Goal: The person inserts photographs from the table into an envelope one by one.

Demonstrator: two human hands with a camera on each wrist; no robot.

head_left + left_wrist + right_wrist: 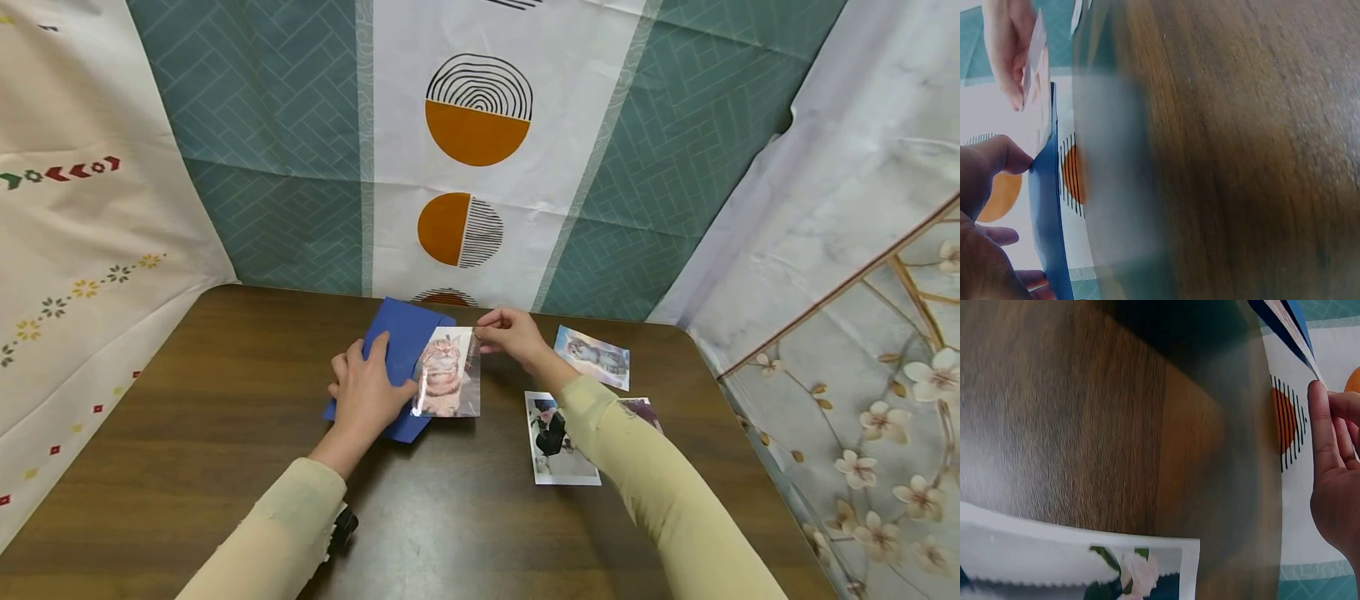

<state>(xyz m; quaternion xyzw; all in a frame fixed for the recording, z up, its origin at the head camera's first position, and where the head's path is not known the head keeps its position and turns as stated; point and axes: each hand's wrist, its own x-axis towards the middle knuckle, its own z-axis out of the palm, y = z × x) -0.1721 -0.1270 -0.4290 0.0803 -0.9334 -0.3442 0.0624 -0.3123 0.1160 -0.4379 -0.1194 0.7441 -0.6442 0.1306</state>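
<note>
My left hand [367, 392] grips a blue envelope [397, 321], fingers spread over its face and thumb at the right edge. In the left wrist view the envelope [1047, 206] is seen nearly edge-on, the thumb pressing its rim. A picture card of an orange striped cat [444, 375] sticks out from the envelope's right side. Thumb and fingers of my right hand [513, 337] pinch its upper right edge. Blue paper shows on both sides of the card [1294, 331] in the right wrist view. The card's left part is hidden.
Right of the hands, a picture of a grey kitten [596, 358] lies on the brown wooden table [247, 392]. Nearer is a white-bordered photo [555, 450] with a dark animal and flowers. Another dark picture [643, 410] is partly under the right sleeve. Patterned cloths [300, 208] hang around the table.
</note>
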